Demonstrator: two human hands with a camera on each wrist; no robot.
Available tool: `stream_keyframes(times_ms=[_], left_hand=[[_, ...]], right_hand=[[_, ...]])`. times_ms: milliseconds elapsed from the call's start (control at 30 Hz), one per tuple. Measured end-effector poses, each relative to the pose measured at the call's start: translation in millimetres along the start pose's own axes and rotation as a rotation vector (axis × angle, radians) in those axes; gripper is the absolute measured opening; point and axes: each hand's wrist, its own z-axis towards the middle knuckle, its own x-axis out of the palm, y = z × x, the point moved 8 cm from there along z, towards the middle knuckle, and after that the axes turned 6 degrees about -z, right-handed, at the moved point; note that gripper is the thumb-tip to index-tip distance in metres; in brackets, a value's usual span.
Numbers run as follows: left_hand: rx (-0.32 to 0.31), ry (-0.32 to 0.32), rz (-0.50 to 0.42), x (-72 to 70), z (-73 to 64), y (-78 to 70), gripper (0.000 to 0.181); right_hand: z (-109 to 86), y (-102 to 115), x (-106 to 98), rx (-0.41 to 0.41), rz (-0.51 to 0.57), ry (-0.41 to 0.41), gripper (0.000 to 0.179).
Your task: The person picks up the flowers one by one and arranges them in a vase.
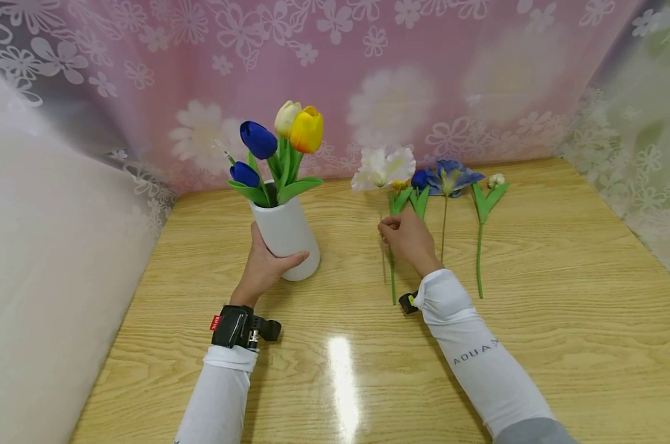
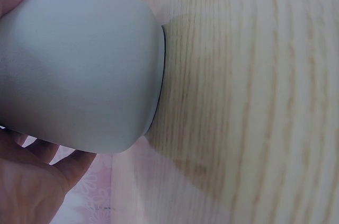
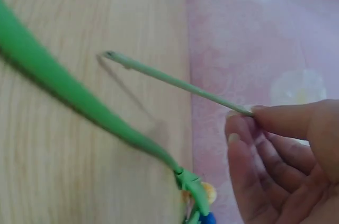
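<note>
My left hand (image 1: 263, 265) grips a white vase (image 1: 287, 237) round its side, thumb across the front; in the left wrist view the fingers show along its other side. Artificial tulips stand in the vase: a large blue one (image 1: 259, 140), a smaller blue one (image 1: 244, 175), a cream one (image 1: 287, 119) and a yellow one (image 1: 306, 130). Thumb and fingertips of my right hand (image 1: 409, 240) pinch the thin stem (image 3: 175, 81) of a white artificial flower (image 1: 384, 168) with ruffled petals. In the right wrist view the stem's lower end is close over the wood.
Right of the white flower lie a yellow tulip (image 1: 400, 184), partly hidden, a blue tulip (image 1: 419, 179), a ruffled blue flower (image 1: 450, 177) and a small white tulip (image 1: 496, 180). The wooden table (image 1: 568, 277) meets a pink floral curtain (image 1: 335, 80) at the back.
</note>
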Motion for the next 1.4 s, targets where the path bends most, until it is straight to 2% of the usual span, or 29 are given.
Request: stream_keyframes(times_ms=[167, 400, 600, 833, 967, 1200, 1400], left_hand=[[0.002, 0.004, 0.000, 0.2, -0.5, -0.4, 0.098], [0.007, 0.003, -0.003, 0.2, -0.7, -1.1, 0.097], [0.011, 0.007, -0.004, 0.4, 0.0, -1.1, 0.097], [-0.002, 0.017, -0.006, 1.2, 0.2, -0.2, 0.099], [-0.018, 0.026, -0.011, 1.3, 0.0, -0.7, 0.100], [-0.028, 0.043, -0.009, 8.0, -10.1, -29.0, 0.096], [-0.028, 0.044, -0.005, 7.5, -9.7, -30.0, 0.095]], right_hand=[[-7.4, 14.8, -15.4, -0.089, 0.060, -0.128, 0.030], [-18.6, 41.3, -39.4, -0.258, 0.296, -0.285, 0.026], [-29.5, 63.0, -54.6, -0.370, 0.470, -0.346, 0.026], [-40.8, 90.7, -66.3, -0.504, 0.639, -0.381, 0.018], [-47.8, 106.5, -73.3, -0.582, 0.689, -0.432, 0.016], [-58.2, 127.0, -83.8, -0.768, 0.757, -0.525, 0.014], [-65.1, 145.6, -90.6, -0.884, 0.805, -0.555, 0.008]])
